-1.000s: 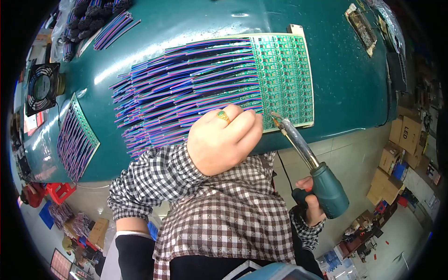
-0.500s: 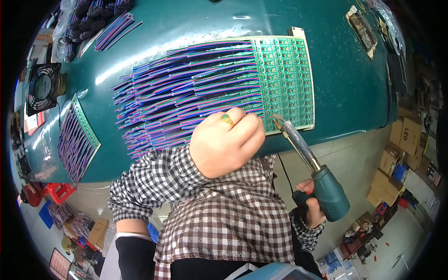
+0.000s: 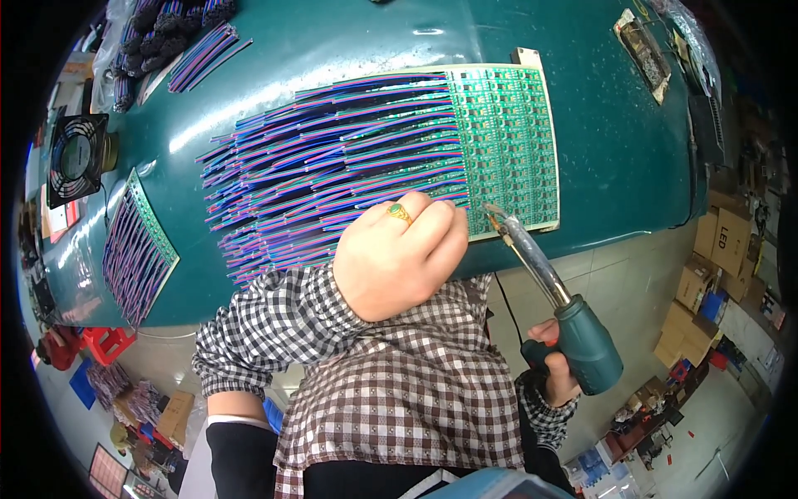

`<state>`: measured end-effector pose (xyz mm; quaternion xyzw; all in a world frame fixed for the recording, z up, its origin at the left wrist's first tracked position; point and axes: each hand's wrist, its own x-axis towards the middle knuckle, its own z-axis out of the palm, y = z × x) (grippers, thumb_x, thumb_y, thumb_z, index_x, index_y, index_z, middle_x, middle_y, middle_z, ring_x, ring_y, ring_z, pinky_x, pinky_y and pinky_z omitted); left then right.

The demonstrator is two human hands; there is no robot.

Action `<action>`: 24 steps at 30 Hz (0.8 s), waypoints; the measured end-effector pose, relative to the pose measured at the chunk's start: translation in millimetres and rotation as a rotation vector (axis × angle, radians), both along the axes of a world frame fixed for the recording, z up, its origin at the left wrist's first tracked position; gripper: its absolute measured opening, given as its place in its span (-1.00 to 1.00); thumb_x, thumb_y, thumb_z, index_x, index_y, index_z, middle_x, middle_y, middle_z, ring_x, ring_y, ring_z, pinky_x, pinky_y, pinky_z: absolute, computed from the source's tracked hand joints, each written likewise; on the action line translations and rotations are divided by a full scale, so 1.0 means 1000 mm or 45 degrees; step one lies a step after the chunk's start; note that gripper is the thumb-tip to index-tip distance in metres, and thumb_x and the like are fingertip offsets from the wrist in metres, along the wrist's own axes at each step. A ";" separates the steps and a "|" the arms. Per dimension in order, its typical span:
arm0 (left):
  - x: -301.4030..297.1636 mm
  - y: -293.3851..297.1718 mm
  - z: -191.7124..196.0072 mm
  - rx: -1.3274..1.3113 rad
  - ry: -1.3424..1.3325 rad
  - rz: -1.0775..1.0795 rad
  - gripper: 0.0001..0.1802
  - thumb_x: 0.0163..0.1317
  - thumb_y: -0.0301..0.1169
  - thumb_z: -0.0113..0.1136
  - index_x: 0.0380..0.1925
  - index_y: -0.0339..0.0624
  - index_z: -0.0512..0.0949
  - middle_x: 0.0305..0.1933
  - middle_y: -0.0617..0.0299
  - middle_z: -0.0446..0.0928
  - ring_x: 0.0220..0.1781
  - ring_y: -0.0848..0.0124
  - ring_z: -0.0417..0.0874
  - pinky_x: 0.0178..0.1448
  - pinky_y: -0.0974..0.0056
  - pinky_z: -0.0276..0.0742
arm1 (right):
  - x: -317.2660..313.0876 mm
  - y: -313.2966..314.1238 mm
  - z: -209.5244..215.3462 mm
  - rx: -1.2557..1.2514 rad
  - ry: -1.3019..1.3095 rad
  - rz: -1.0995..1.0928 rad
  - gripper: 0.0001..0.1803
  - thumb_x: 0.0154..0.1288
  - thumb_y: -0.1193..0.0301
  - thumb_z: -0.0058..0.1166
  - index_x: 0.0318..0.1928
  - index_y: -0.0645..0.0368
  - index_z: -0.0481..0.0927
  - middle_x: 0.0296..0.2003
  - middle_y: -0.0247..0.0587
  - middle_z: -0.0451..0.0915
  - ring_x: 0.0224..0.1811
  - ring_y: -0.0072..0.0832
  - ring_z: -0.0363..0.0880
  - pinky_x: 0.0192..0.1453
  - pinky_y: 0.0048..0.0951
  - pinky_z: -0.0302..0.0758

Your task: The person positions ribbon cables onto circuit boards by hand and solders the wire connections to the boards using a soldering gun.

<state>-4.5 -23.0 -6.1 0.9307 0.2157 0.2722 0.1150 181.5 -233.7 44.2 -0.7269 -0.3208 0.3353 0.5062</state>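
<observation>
My left hand (image 3: 403, 256), with a ring on one finger, is closed over the near edge of a green circuit board panel (image 3: 511, 141). Its fingertips are hidden, so whatever they pinch cannot be made out. Rows of multicoloured ribbon wires (image 3: 332, 145) run leftward from the panel's middle and pass under this hand. My right hand (image 3: 559, 370) wraps around the dark green handle of a soldering gun (image 3: 544, 270). The gun's metal barrel slants up to the left, its tip close to the panel's near edge, just right of my left fingers; contact cannot be judged.
A smaller wired board strip (image 3: 150, 220) lies left, near a black fan (image 3: 79, 158). Wire bundles (image 3: 170, 37) and loose wires (image 3: 208, 58) are at the far left. A dirty metal tray (image 3: 642, 56) sits far right. Cardboard boxes (image 3: 731, 241) stand beyond the green table (image 3: 615, 166).
My left hand has shifted very slightly to the left, still closed. The soldering gun and my right hand stay almost where they were.
</observation>
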 end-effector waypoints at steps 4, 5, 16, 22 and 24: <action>0.000 0.001 0.001 0.013 0.022 -0.002 -0.66 -0.05 -0.37 0.15 -0.22 -0.26 0.58 -0.31 0.26 0.42 -0.29 0.40 0.50 -0.36 0.35 0.44 | 0.002 -0.003 -0.001 -0.014 -0.056 0.025 -0.33 -0.01 0.08 0.54 -0.11 0.42 0.61 -0.36 -0.13 0.67 -0.33 -0.35 0.72 -0.17 -0.37 0.65; 0.000 0.001 0.002 0.029 0.029 0.002 -0.66 -0.04 -0.37 0.15 -0.22 -0.26 0.58 -0.31 0.27 0.42 -0.30 0.40 0.50 -0.35 0.34 0.44 | 0.002 -0.002 -0.001 -0.017 -0.048 0.034 -0.32 -0.01 0.08 0.54 -0.10 0.43 0.61 -0.37 -0.13 0.67 -0.33 -0.35 0.72 -0.17 -0.37 0.66; 0.001 0.001 -0.003 0.035 -0.015 0.007 -0.68 -0.03 -0.36 0.15 -0.24 -0.24 0.59 -0.35 0.30 0.40 -0.33 0.43 0.49 -0.35 0.34 0.43 | 0.000 0.001 -0.001 0.020 0.023 -0.009 -0.32 -0.02 0.12 0.56 -0.10 0.45 0.59 -0.37 -0.13 0.67 -0.33 -0.35 0.72 -0.17 -0.35 0.67; 0.001 0.001 -0.005 0.037 -0.025 0.012 -0.68 -0.04 -0.38 0.17 -0.24 -0.24 0.59 -0.33 0.29 0.43 -0.32 0.42 0.50 -0.36 0.34 0.42 | 0.001 0.000 -0.002 0.010 0.002 0.048 -0.29 -0.07 0.16 0.59 -0.06 0.45 0.57 -0.35 -0.11 0.69 -0.31 -0.36 0.72 -0.15 -0.38 0.66; 0.001 0.001 -0.005 0.039 -0.031 0.012 -0.68 -0.04 -0.38 0.18 -0.24 -0.25 0.60 -0.33 0.29 0.43 -0.32 0.42 0.50 -0.37 0.34 0.42 | 0.000 0.001 0.000 -0.036 0.037 0.026 -0.27 -0.10 0.16 0.61 -0.07 0.44 0.55 -0.35 -0.10 0.70 -0.30 -0.38 0.72 -0.15 -0.39 0.66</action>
